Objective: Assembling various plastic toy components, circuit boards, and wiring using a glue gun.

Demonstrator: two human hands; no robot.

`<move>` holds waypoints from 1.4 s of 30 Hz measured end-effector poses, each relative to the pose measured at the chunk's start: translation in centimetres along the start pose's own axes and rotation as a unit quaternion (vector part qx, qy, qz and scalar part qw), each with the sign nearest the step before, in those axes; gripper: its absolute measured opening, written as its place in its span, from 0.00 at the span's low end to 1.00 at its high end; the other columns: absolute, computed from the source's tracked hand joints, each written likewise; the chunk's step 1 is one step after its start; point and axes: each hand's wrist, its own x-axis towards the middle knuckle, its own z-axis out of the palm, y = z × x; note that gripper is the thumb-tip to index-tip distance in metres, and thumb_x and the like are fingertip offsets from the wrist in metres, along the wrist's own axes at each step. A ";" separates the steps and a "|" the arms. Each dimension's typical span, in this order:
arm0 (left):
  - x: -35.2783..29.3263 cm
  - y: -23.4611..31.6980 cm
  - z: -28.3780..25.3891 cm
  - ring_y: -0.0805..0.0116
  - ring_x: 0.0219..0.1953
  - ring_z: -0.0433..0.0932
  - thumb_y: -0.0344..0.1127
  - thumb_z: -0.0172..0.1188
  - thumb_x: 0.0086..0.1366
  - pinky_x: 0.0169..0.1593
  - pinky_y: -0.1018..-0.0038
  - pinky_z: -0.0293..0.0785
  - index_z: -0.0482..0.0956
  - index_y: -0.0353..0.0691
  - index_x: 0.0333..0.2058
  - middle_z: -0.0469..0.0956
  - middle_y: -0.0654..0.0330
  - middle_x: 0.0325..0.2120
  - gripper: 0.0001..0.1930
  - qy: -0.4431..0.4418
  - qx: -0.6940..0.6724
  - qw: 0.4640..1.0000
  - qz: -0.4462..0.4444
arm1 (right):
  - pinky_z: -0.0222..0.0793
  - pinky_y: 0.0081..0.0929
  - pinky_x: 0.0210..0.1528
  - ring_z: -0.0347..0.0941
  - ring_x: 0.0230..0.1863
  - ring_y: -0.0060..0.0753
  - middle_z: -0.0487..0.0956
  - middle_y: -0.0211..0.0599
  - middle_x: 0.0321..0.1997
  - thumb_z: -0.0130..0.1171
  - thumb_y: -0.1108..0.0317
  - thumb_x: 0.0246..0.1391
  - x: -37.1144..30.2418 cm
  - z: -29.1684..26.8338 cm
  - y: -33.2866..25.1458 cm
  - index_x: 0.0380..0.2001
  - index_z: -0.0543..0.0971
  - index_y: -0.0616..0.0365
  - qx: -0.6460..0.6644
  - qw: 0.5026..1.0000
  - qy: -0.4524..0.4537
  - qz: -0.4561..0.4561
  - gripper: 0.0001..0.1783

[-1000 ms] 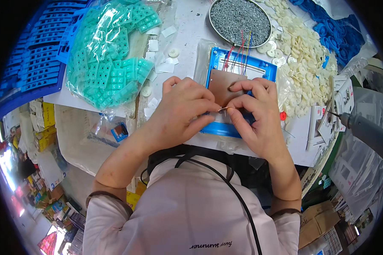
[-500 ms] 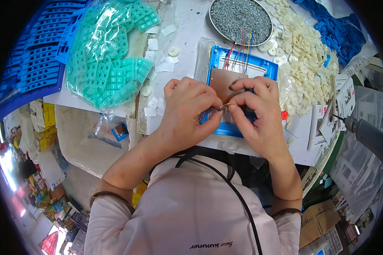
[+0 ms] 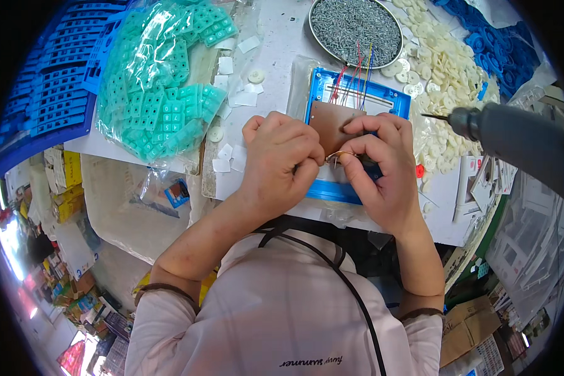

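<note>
A blue plastic case (image 3: 315, 88) lies open in front of me with a brown circuit board (image 3: 329, 120) in it. Red, yellow and blue wires (image 3: 361, 78) rise from the board's far edge. Over the near part of the case, thin wires (image 3: 338, 154) run between my two hands. My left hand (image 3: 283, 153) is closed, its thumb and forefinger pinched at the left end of these wires. My right hand (image 3: 382, 163) pinches them between thumb and forefinger, its other fingers curled over the board. The fingertips hide the wire ends.
A round dish of screws (image 3: 356, 31) stands behind the case. Cream plastic discs (image 3: 451, 81) are heaped to the right, where a grey power screwdriver (image 3: 514, 135) hangs over them. Bagged green keypads (image 3: 163, 94) and blue plastic parts (image 3: 50, 81) lie at left.
The power screwdriver has swung in leftward from the right edge. My left fingers have curled in more tightly; both hands stay over the case.
</note>
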 end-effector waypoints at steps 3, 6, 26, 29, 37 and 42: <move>0.4 1.0 -0.7 0.64 0.41 0.74 0.27 0.65 0.47 0.52 0.65 0.58 0.78 0.46 0.31 0.79 0.65 0.34 0.10 -0.004 -0.015 1.000 -0.022 | 0.63 0.41 0.54 0.64 0.53 0.49 0.77 0.35 0.48 0.65 0.75 0.48 0.0 0.1 0.0 0.30 0.80 0.56 0.007 1.000 0.000 0.007 0.05; 0.4 1.3 -0.6 0.63 0.41 0.75 0.28 0.66 0.48 0.52 0.65 0.58 0.78 0.45 0.31 0.79 0.64 0.34 0.11 -0.005 -0.016 0.999 -0.028 | 0.64 0.41 0.54 0.64 0.53 0.49 0.76 0.35 0.47 0.65 0.75 0.48 0.0 0.2 0.0 0.30 0.80 0.57 0.016 1.000 -0.001 0.013 0.05; 0.1 1.5 -0.1 0.63 0.42 0.74 0.26 0.65 0.48 0.51 0.65 0.58 0.78 0.45 0.32 0.78 0.63 0.35 0.11 0.007 -0.020 0.999 -0.031 | 0.64 0.39 0.54 0.65 0.53 0.48 0.78 0.34 0.46 0.66 0.74 0.47 0.0 0.2 0.0 0.29 0.81 0.55 0.003 1.000 0.010 0.008 0.04; 0.0 1.4 0.0 0.63 0.42 0.74 0.26 0.65 0.48 0.51 0.65 0.58 0.78 0.45 0.32 0.78 0.63 0.35 0.11 0.007 -0.020 0.999 -0.031 | 0.64 0.39 0.54 0.65 0.53 0.47 0.78 0.34 0.46 0.66 0.74 0.46 0.0 0.2 0.0 0.29 0.81 0.56 0.006 1.000 0.010 0.010 0.04; -0.2 1.1 0.5 0.65 0.40 0.72 0.28 0.65 0.48 0.48 0.62 0.54 0.78 0.49 0.29 0.76 0.69 0.33 0.09 0.032 -0.043 0.998 -0.028 | 0.64 0.39 0.54 0.65 0.52 0.47 0.78 0.34 0.45 0.66 0.74 0.46 0.0 0.2 0.0 0.29 0.81 0.56 0.007 1.000 0.013 0.007 0.05; -0.3 1.1 0.4 0.65 0.40 0.72 0.29 0.65 0.49 0.48 0.62 0.54 0.78 0.49 0.29 0.76 0.69 0.33 0.08 0.018 -0.053 0.998 -0.028 | 0.64 0.40 0.53 0.67 0.49 0.47 0.79 0.35 0.45 0.67 0.76 0.44 -0.1 1.1 0.0 0.34 0.81 0.55 -0.059 0.995 0.075 -0.021 0.12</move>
